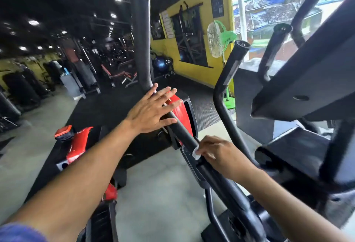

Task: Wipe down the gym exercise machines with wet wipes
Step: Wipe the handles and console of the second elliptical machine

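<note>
- Several exercise machines are shown; the nearest, a black-and-red machine (178,111), fills the centre, with more equipment seen dimly across the gym floor (157,180) behind.
- Its sloping black bar (184,132) is shown as the surface under treatment; no wet sheen can be told on it, so the share already wiped cannot be judged.
- The left hand (151,109) is laid flat on the upper end of the bar, its fingers (165,92) straight, spread and grasping nothing.
- The right hand (219,155) is clenched round the wet wipe (196,152), which is pressed against the lower part of the bar.
- The task is judged to be mid-course: one bar is in hand, and the neighbouring frame (299,88) and the distant machines are presumably left.
</note>
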Available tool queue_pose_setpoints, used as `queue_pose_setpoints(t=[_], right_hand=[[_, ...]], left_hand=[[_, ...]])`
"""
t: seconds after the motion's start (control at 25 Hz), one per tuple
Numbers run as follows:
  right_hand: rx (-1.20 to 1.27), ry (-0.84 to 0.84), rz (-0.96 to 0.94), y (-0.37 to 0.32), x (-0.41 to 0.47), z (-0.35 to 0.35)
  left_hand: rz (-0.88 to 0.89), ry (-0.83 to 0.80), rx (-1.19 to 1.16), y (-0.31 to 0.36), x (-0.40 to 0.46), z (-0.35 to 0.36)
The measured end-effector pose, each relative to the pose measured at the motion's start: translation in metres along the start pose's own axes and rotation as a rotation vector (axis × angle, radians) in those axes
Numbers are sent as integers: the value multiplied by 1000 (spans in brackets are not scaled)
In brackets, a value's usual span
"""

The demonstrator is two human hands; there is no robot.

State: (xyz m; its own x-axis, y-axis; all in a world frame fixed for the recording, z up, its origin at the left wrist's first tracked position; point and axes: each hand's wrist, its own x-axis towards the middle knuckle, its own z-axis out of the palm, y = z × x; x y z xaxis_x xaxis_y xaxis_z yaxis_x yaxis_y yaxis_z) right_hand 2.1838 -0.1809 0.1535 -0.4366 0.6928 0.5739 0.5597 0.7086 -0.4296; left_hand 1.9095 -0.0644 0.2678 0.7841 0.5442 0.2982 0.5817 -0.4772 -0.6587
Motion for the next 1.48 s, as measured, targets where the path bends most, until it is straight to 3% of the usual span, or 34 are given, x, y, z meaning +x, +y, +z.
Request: queue_pose_setpoints(t=[0.16,0.36,0.52,0.72,0.84,1.04,1.16,1.32,1.48], right_hand=[[-77,-73,-21,4,-3,-8],[-64,158,93,-16,20,18],[-134,26,-83,-12,-14,13],[147,198,181,-1,40,12],[195,278,184,-11,44,26],[160,173,173,4,11,7],[209,208,152,0,55,14],[375,212,274,-2,103,14],[499,132,302,17,45,14]], left_hand=[[-18,48,1,2,1,6],[-61,116,-84,6,1,15],[-74,167,-116,8,2,17],[-20,119,-62,5,2,19],[-9,100,111,-12,2,8],[-117,116,161,-35,-3,7],[-136,122,98,-29,-4,12],[-137,145,63,-28,-5,13],[-160,172,25,-27,-4,17]])
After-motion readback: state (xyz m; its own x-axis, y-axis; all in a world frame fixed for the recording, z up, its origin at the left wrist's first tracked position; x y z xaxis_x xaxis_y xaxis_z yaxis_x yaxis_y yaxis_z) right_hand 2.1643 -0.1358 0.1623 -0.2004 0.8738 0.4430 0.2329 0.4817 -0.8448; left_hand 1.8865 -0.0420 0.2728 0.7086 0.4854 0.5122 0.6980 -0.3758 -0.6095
